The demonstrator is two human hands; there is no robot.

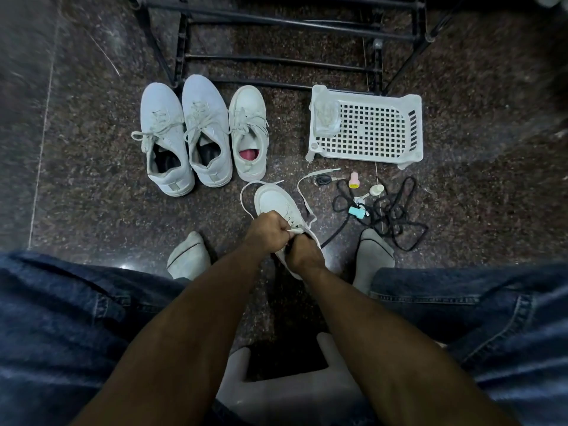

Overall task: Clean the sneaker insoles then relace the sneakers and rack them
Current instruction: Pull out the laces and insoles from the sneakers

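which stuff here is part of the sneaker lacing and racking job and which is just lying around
Job: white sneaker held by left hand and right hand; its white lace; three white sneakers standing in a row; black metal rack.

Lying about: white plastic basket; tangled black cord; keys; small pink bottle.

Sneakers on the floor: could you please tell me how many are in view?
4. Three stand in a row before the rack: left, middle, right. The fourth is in both hands.

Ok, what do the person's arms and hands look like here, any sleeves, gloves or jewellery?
Both forearms are bare to the frame edge: no sleeves, no watch or bands visible. The left hand and right hand wear no gloves; no rings show. Below them, blue denim jeans and light grey socks.
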